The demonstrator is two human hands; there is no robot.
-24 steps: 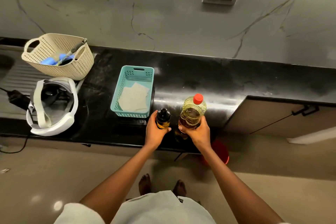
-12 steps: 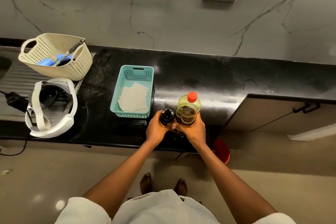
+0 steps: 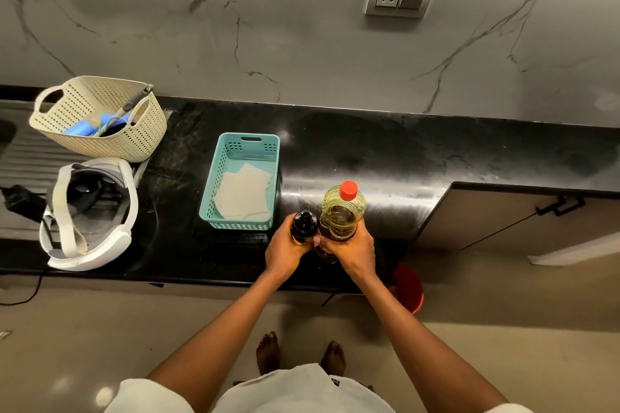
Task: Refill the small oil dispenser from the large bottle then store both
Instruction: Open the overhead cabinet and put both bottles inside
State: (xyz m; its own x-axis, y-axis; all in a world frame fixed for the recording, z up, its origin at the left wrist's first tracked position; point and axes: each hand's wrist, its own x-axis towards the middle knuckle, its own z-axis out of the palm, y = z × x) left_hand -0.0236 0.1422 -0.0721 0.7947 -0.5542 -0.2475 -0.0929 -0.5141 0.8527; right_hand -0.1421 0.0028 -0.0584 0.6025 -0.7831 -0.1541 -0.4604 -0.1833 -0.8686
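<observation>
The small oil dispenser point(image 3: 304, 224), dark with a black cap, stands at the front of the black counter point(image 3: 385, 157). My left hand point(image 3: 283, 253) is wrapped around it. Touching it on the right is the large clear bottle point(image 3: 342, 213) of yellow oil with a red cap, upright. My right hand point(image 3: 349, 250) grips its lower body. My two hands touch between the bottles. A teal basket point(image 3: 218, 178) lined with paper sits just left of the dispenser.
A cream perforated basket point(image 3: 141, 141) with blue items stands at the back left, a white headset point(image 3: 87, 211) in front of it. A cabinet door point(image 3: 503, 218) lies below the counter step at right. A red bucket point(image 3: 407, 288) sits on the floor.
My right hand has brought the large bottle leftward until it touches the dispenser. The dispenser and my left hand have barely moved.
</observation>
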